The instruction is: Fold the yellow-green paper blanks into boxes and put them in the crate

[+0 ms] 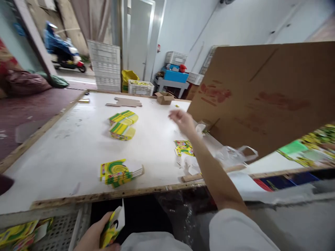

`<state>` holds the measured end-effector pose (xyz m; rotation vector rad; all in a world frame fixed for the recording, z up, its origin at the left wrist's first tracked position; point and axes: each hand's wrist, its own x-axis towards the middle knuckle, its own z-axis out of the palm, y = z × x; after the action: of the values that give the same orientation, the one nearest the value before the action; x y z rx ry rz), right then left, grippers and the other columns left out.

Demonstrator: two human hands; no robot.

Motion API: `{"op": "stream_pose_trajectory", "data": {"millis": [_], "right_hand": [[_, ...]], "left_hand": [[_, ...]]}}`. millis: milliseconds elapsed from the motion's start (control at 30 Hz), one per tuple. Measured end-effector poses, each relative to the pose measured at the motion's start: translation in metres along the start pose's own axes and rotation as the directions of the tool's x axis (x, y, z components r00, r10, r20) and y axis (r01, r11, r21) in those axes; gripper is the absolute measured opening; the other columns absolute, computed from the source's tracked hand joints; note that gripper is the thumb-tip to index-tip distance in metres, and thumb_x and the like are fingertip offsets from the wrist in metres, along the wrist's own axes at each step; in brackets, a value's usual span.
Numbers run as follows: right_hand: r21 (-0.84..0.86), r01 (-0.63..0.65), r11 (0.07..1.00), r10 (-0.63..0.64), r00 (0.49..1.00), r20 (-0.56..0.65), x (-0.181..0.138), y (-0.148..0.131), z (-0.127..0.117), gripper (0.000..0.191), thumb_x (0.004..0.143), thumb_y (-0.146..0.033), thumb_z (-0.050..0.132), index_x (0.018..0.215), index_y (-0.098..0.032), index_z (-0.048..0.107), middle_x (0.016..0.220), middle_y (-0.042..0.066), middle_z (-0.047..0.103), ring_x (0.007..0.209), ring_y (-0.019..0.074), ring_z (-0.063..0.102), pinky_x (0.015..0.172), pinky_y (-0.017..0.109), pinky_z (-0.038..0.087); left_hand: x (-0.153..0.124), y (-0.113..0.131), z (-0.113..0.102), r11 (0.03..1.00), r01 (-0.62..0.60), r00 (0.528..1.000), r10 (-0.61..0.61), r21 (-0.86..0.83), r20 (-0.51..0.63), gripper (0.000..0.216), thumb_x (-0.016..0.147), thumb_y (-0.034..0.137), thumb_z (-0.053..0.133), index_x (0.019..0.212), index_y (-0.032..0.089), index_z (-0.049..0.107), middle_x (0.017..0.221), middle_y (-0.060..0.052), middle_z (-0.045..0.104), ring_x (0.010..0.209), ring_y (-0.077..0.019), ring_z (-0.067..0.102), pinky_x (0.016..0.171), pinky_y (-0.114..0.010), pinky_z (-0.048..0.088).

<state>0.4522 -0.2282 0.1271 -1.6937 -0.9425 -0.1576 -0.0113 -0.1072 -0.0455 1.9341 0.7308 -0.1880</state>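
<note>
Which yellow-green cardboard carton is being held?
The yellow-green cardboard carton with a raised white flap, in the left hand; the nearby others lie on the white tabletop or in the perforated plastic crate.

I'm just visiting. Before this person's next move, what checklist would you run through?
1. Left hand gripping the yellow carton: ok.
2. That carton's flaps all folded flat: not ok; a white flap sticks up.
3. Contents of that carton: cannot tell.
4. Right hand empty: cannot tell; it is blurred, fingers curled, over the white table.
5. More cartons lying by the table's front edge: ok.
6. Small brown box at the table's far side open: ok; its flaps are spread.
</note>
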Motion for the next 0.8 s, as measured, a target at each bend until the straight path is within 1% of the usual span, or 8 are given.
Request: {"op": "stream_pose_trajectory", "data": {"millis": [67, 133, 167, 233, 367, 567, 700, 800], "right_hand": [[0.103, 0.039, 0.994, -0.070, 0.946, 0.317, -0.053, -0.023, 0.055, 0.022, 0.075, -0.032, 0.081, 0.090, -0.020, 0.073, 0.087, 0.004, 0.073, 0.079, 0.0175, 0.068, 0.079, 0.033, 0.056], [0.201, 0.001, 0.980, -0.135, 0.744, 0.655, -0.105, -0.042, 0.094, 0.028, 0.084, -0.037, 0.073, 0.108, -0.023, 0.072, 0.104, 0.006, 0.074, 0.095, 0.0206, 0.069, 0.089, 0.037, 0.054], [0.231, -0.032, 0.973, -0.151, 0.667, 0.730, -0.128, -0.050, 0.109, 0.031, 0.087, -0.040, 0.070, 0.113, -0.024, 0.071, 0.108, 0.007, 0.073, 0.100, 0.0219, 0.068, 0.093, 0.039, 0.053], [0.294, -0.110, 0.949, -0.173, 0.599, 0.782, -0.166, -0.062, 0.132, 0.039, 0.086, -0.046, 0.071, 0.118, -0.025, 0.069, 0.112, 0.008, 0.070, 0.105, 0.0244, 0.066, 0.096, 0.042, 0.052], [0.410, -0.440, 0.799, -0.107, 0.567, 0.817, -0.221, -0.080, 0.167, 0.063, 0.085, -0.054, 0.070, 0.140, -0.028, 0.053, 0.127, 0.009, 0.063, 0.104, 0.0221, 0.066, 0.094, 0.039, 0.053], [0.487, -0.755, 0.439, 0.028, 0.553, 0.833, -0.259, -0.087, 0.193, 0.052, 0.084, -0.058, 0.068, 0.127, -0.029, 0.062, 0.119, 0.005, 0.068, 0.113, 0.0243, 0.063, 0.104, 0.042, 0.049], [0.419, -0.825, 0.378, 0.225, 0.521, 0.823, -0.271, -0.080, 0.201, 0.047, 0.079, -0.056, 0.070, 0.113, -0.025, 0.072, 0.111, 0.007, 0.072, 0.109, 0.0290, 0.065, 0.106, 0.049, 0.048], [0.365, -0.829, 0.424, 0.213, 0.482, 0.850, -0.277, -0.074, 0.207, 0.041, 0.077, -0.058, 0.070, 0.114, -0.041, 0.073, 0.110, -0.005, 0.074, 0.112, 0.0287, 0.066, 0.104, 0.051, 0.050]], "left_hand": [[-0.002, 0.014, -0.003, 0.993, -0.069, 0.995, 0.062, -0.098, -0.076, 0.072, 0.065, 0.043, 0.076, 0.133, 0.024, 0.059, 0.128, -0.006, 0.070, 0.120, -0.0349, 0.063, 0.106, -0.047, 0.050], [-0.005, 0.026, -0.008, 0.977, -0.132, 0.975, 0.097, -0.168, -0.200, 0.074, 0.068, 0.041, 0.074, 0.136, 0.021, 0.056, 0.131, -0.007, 0.069, 0.121, -0.0337, 0.063, 0.106, -0.044, 0.050], [-0.006, 0.030, -0.009, 0.972, -0.147, 0.958, 0.094, -0.185, -0.270, 0.075, 0.068, 0.041, 0.074, 0.138, 0.021, 0.054, 0.132, -0.008, 0.068, 0.123, -0.0337, 0.062, 0.106, -0.043, 0.050], [-0.011, 0.033, -0.011, 0.970, -0.152, 0.915, 0.065, -0.191, -0.397, 0.078, 0.070, 0.044, 0.073, 0.140, 0.019, 0.049, 0.133, -0.011, 0.067, 0.125, -0.0339, 0.061, 0.107, -0.045, 0.049], [-0.018, 0.031, -0.005, 0.979, -0.168, 0.852, 0.083, -0.120, -0.516, 0.077, 0.077, 0.043, 0.071, 0.144, 0.020, 0.041, 0.138, -0.013, 0.062, 0.126, -0.0309, 0.060, 0.109, -0.046, 0.047], [-0.018, 0.039, 0.007, 0.990, -0.139, 0.816, 0.114, -0.002, -0.567, 0.072, 0.084, 0.035, 0.067, 0.146, 0.022, 0.034, 0.134, -0.013, 0.062, 0.120, -0.0284, 0.063, 0.102, -0.045, 0.051], [-0.012, 0.042, 0.014, 0.990, -0.117, 0.785, 0.141, 0.080, -0.603, 0.072, 0.081, 0.030, 0.068, 0.145, 0.022, 0.034, 0.139, -0.014, 0.057, 0.123, -0.0297, 0.061, 0.100, -0.046, 0.052], [-0.009, 0.045, 0.019, 0.971, -0.184, 0.777, 0.237, 0.150, -0.583, 0.066, 0.080, 0.022, 0.065, 0.140, 0.023, 0.038, 0.134, -0.013, 0.058, 0.122, -0.0275, 0.061, 0.099, -0.043, 0.053]]}}
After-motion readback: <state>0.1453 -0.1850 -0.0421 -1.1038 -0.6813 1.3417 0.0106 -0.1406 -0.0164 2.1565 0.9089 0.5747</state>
